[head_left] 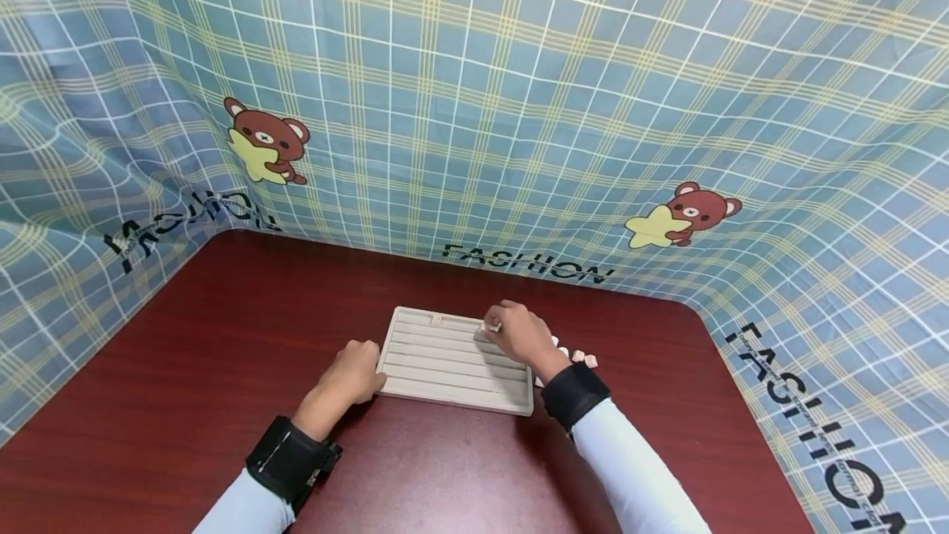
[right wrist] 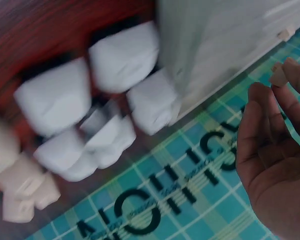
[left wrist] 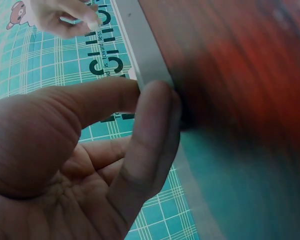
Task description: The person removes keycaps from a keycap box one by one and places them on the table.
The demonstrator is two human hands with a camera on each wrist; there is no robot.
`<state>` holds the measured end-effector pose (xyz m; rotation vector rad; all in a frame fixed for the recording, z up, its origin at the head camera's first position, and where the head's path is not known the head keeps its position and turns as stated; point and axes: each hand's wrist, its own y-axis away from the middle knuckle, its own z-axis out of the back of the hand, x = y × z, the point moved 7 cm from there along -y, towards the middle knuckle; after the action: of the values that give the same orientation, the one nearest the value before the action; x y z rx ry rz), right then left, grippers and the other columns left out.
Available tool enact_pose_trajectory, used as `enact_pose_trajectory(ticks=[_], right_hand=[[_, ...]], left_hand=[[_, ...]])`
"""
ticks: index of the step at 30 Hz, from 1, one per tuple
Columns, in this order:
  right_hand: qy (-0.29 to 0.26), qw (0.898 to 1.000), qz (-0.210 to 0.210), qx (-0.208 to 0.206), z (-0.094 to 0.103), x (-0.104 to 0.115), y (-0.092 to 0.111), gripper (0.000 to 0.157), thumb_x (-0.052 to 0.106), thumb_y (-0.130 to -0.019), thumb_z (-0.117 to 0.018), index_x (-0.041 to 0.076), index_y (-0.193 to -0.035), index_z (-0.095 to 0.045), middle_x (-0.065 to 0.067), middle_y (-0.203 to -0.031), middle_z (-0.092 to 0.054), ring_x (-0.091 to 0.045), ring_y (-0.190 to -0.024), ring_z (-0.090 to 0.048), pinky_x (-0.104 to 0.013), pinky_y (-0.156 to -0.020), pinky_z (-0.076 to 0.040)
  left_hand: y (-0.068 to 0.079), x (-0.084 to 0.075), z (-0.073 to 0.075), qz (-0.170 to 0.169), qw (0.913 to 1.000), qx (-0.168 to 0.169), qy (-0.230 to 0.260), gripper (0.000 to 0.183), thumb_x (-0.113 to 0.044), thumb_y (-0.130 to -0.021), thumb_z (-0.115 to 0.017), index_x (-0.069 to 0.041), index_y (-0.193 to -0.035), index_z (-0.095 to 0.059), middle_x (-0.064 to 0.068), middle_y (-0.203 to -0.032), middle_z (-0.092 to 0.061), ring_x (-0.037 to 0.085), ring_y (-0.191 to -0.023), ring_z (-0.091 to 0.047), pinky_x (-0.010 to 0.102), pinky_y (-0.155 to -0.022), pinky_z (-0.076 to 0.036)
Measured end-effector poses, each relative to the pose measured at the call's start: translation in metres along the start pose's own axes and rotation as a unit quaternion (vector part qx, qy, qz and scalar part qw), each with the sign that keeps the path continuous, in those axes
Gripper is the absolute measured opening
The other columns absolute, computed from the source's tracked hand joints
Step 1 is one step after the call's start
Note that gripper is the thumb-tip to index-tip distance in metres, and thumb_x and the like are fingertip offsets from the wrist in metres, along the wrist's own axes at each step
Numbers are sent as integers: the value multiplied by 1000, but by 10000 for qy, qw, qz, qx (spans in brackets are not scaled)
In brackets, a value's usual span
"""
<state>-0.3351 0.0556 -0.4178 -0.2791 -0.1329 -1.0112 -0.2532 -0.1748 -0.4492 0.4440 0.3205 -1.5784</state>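
A pale ridged tray point(head_left: 452, 367) lies on the table, with long parallel rows across it. My left hand point(head_left: 357, 373) grips its near left edge; in the left wrist view, thumb and fingers pinch the tray's rim point(left wrist: 149, 55). Over the tray's far right part, my right hand point(head_left: 521, 336) pinches a small pinkish keycap point(right wrist: 278, 76) between thumb and fingertips. Another pinkish keycap point(head_left: 437, 319) sits in the tray's far row, left of the right hand. Beside the tray's right end lie several white keycaps point(right wrist: 57, 97) and pinkish keycaps point(right wrist: 25, 187), partly hidden by the right wrist in the head view.
The dark red wooden table point(head_left: 245, 336) runs back to a blue-green plaid cloth point(head_left: 460, 147) with bears and lettering, which hangs at the back and both sides. Black bands point(head_left: 287, 458) circle both wrists.
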Motion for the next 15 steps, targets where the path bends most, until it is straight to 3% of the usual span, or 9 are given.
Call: enact_pose_trajectory(ticks=[6, 15], right_hand=[[-60, 9997, -212, -93, 17, -18, 20, 17, 25, -88, -72, 13, -101, -72, -4, -97, -67, -20, -87, -67, -36, -70, -55], [-85, 9988, -457, -140, 27, -52, 52, 11, 23, -89, -71, 16, -96, -71, 0, -89, -63, -12, -78, -60, -29, -64, -49]], left_hand=[[-1, 1, 2, 13, 10000, -3, 41, 14, -5, -83, -67, -1, -72, -59, 9, -66, -55, 19, -56, -54, 30, -52, -44], [-2, 2, 1, -51, 9999, -105, 70, 15, -5, -80, -66, -3, -68, -57, 8, -64, -55, 19, -55, -55, 29, -52, -44]])
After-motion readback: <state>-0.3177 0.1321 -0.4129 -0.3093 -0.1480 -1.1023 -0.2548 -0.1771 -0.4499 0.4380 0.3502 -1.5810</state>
